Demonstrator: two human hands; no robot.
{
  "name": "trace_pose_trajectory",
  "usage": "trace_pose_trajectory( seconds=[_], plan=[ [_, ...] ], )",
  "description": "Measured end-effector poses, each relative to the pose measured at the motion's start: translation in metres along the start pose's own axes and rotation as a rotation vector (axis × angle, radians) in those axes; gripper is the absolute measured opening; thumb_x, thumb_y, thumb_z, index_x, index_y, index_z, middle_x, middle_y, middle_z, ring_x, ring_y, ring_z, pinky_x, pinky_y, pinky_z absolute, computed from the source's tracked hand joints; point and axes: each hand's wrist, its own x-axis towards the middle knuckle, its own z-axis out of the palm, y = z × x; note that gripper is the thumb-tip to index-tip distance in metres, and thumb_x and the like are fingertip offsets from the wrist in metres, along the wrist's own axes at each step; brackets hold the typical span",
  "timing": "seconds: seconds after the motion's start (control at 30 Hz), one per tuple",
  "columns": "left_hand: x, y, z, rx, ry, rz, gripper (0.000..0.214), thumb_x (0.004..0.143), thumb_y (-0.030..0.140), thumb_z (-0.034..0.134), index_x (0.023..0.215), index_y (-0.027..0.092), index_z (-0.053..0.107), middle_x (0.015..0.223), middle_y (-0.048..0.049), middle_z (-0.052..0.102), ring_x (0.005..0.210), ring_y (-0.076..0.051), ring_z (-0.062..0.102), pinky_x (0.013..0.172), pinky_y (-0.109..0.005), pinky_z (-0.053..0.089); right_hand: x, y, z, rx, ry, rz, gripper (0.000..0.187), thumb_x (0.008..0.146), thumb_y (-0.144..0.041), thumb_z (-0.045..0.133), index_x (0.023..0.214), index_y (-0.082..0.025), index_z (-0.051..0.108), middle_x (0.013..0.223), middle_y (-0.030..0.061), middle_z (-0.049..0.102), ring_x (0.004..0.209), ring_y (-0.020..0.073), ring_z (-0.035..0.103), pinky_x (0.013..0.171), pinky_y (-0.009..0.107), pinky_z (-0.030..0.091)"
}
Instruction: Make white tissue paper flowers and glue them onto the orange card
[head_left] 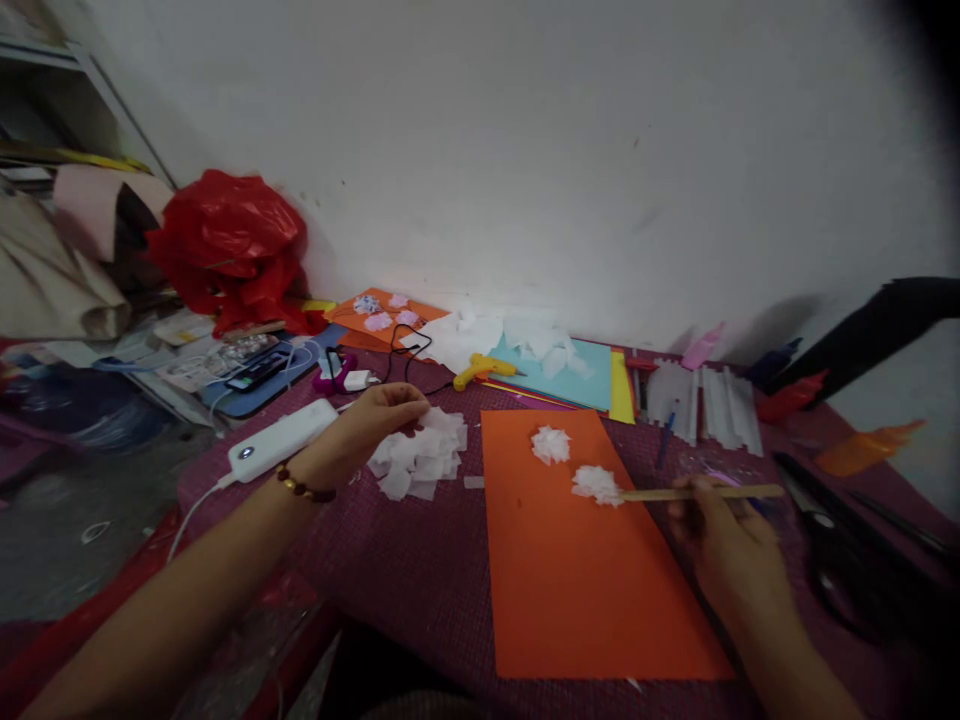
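My right hand point(724, 540) grips a thin wooden stick point(660, 494) held nearly level. Its left tip touches a ruffled white paper tuft point(596, 484) on an orange sheet point(570, 580). A second white paper tuft point(551, 444) sits a little farther back on that sheet. To the left, my left hand point(382, 415), with a beaded bracelet at the wrist, hangs over a pile of white paper squares point(424, 460). Its thumb and fingertips are pinched together. Whatever lies between them is too small to make out.
A yellow glue gun point(484, 370) lies behind the pile, beside light blue paper point(600, 365). A white power bank point(281, 440) with a cable is under my left forearm. Black scissors point(832, 540) and paint bottles, one orange point(862, 450), stand right. A red plastic bag point(232, 240) is back left.
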Motion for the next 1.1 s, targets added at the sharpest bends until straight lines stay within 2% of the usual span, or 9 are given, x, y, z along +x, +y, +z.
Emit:
trace_pose_trajectory(
  seconds=[0.1, 0.27, 0.37, 0.47, 0.67, 0.8, 0.9, 1.0, 1.1],
  plan=[
    [0.003, -0.003, 0.036, -0.117, -0.146, -0.052, 0.022, 0.072, 0.036, 0.068, 0.073, 0.016, 0.058, 0.061, 0.0035, 0.055, 0.051, -0.007, 0.048, 0.050, -0.020, 0.036, -0.004, -0.003, 0.004, 0.008, -0.041, -0.047, 0.030, 0.071, -0.048, 0.069, 0.077, -0.019, 0.061, 0.053, -0.0037, 0.056, 0.042, 0.0085, 0.047, 0.036, 0.017, 0.034],
    [0.007, 0.001, 0.116, -0.301, -0.392, -0.184, 0.021, 0.070, 0.032, 0.068, 0.069, 0.015, 0.056, 0.057, 0.0044, 0.053, 0.047, -0.006, 0.046, 0.047, -0.019, 0.033, -0.019, -0.007, 0.013, -0.134, -0.260, -0.246, 0.019, 0.083, -0.038, 0.059, 0.088, -0.020, 0.061, 0.066, -0.0007, 0.065, 0.043, 0.0091, 0.050, 0.042, 0.021, 0.040],
    [0.010, 0.001, 0.159, -0.383, -0.466, -0.212, 0.020, 0.066, 0.031, 0.066, 0.063, 0.014, 0.055, 0.053, 0.0036, 0.052, 0.046, -0.007, 0.046, 0.046, -0.020, 0.033, -0.028, -0.010, 0.018, -0.258, -0.347, -0.417, 0.009, 0.081, -0.024, 0.058, 0.088, -0.021, 0.061, 0.084, 0.0036, 0.069, 0.071, 0.0148, 0.063, 0.065, 0.026, 0.050],
    [0.016, -0.007, 0.185, -0.376, -0.516, -0.219, 0.020, 0.066, 0.032, 0.064, 0.062, 0.014, 0.057, 0.050, 0.0027, 0.051, 0.044, -0.007, 0.046, 0.045, -0.021, 0.032, -0.033, -0.014, 0.020, -0.323, -0.416, -0.504, 0.021, 0.077, -0.013, 0.057, 0.095, -0.023, 0.060, 0.094, 0.0037, 0.069, 0.083, 0.0160, 0.064, 0.075, 0.028, 0.050],
    [0.019, -0.018, 0.195, -0.400, -0.534, -0.230, 0.025, 0.070, 0.038, 0.067, 0.068, 0.015, 0.059, 0.054, 0.0020, 0.054, 0.046, -0.007, 0.046, 0.046, -0.020, 0.033, -0.030, -0.011, 0.018, -0.407, -0.483, -0.584, 0.020, 0.076, -0.010, 0.052, 0.091, -0.021, 0.060, 0.085, 0.0025, 0.062, 0.080, 0.0158, 0.059, 0.074, 0.027, 0.046],
    [0.015, -0.016, 0.196, -0.399, -0.565, -0.222, 0.036, 0.074, 0.052, 0.063, 0.079, 0.016, 0.061, 0.061, 0.0006, 0.056, 0.049, -0.008, 0.049, 0.047, -0.021, 0.037, -0.028, -0.003, 0.018, -0.371, -0.433, -0.487, 0.004, 0.083, -0.018, 0.052, 0.082, -0.020, 0.056, 0.074, -0.0004, 0.057, 0.069, 0.0134, 0.055, 0.064, 0.024, 0.043],
    [0.013, -0.014, 0.198, -0.425, -0.570, -0.168, 0.045, 0.078, 0.059, 0.056, 0.098, 0.019, 0.060, 0.076, -0.0016, 0.060, 0.063, -0.012, 0.056, 0.053, -0.024, 0.043, -0.029, 0.000, 0.019, -0.349, -0.386, -0.398, 0.008, 0.085, -0.024, 0.053, 0.078, -0.021, 0.052, 0.067, -0.0034, 0.052, 0.062, 0.0116, 0.051, 0.058, 0.022, 0.039],
    [0.014, -0.011, 0.198, -0.328, -0.550, -0.013, 0.030, 0.070, 0.042, 0.070, 0.086, 0.018, 0.062, 0.081, -0.0014, 0.061, 0.071, -0.012, 0.055, 0.060, -0.023, 0.042, -0.029, 0.000, 0.020, -0.319, -0.368, -0.345, 0.010, 0.083, -0.025, 0.055, 0.076, -0.021, 0.050, 0.067, -0.0037, 0.051, 0.062, 0.0116, 0.051, 0.058, 0.022, 0.040],
    [0.026, -0.003, 0.189, -0.262, -0.467, 0.072, 0.018, 0.064, 0.026, 0.072, 0.064, 0.016, 0.058, 0.063, 0.0020, 0.057, 0.059, -0.009, 0.049, 0.056, -0.022, 0.037, -0.027, -0.005, 0.019, -0.273, -0.353, -0.323, 0.006, 0.081, -0.025, 0.057, 0.079, -0.020, 0.054, 0.071, -0.0018, 0.056, 0.066, 0.0128, 0.054, 0.061, 0.023, 0.043]
  ],
)
